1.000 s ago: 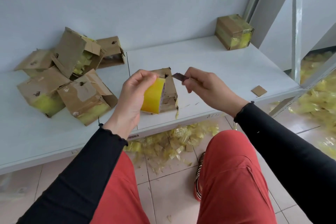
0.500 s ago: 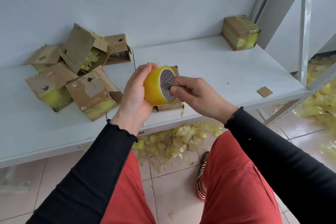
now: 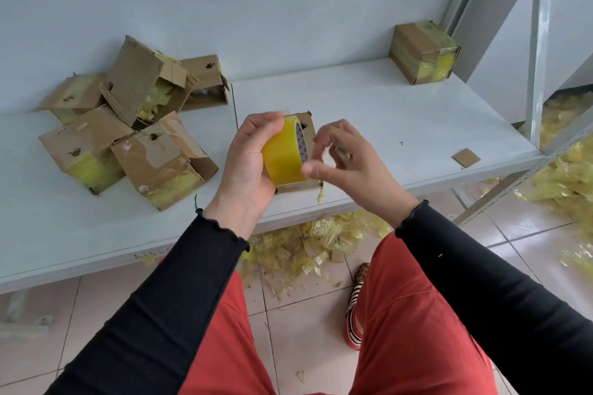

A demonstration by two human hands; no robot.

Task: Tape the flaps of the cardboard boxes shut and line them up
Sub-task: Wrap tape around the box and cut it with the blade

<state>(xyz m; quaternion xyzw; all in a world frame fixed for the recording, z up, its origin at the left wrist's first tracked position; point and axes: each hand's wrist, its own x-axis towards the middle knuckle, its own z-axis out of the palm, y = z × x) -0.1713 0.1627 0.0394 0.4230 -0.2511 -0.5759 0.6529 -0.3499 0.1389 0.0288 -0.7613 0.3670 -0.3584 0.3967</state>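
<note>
Your left hand (image 3: 247,163) grips the tape roll (image 3: 284,151) steady so your blurred right hand (image 3: 340,160), thumb on its edge, can find the end.

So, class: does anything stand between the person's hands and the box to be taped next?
Yes. The tape roll, gripped by the left hand, sits in front of that box on the shelf. The right hand is blurred beside the roll.

It looked like a plain storeroom or packing area: a white metal shelf (image 3: 401,125) on slotted steel uprights (image 3: 537,42) stood against a bare wall, battered cardboard boxes (image 3: 128,135) were heaped at its left end, and yellow tape scraps (image 3: 308,244) littered the tiled floor (image 3: 305,324).
</note>
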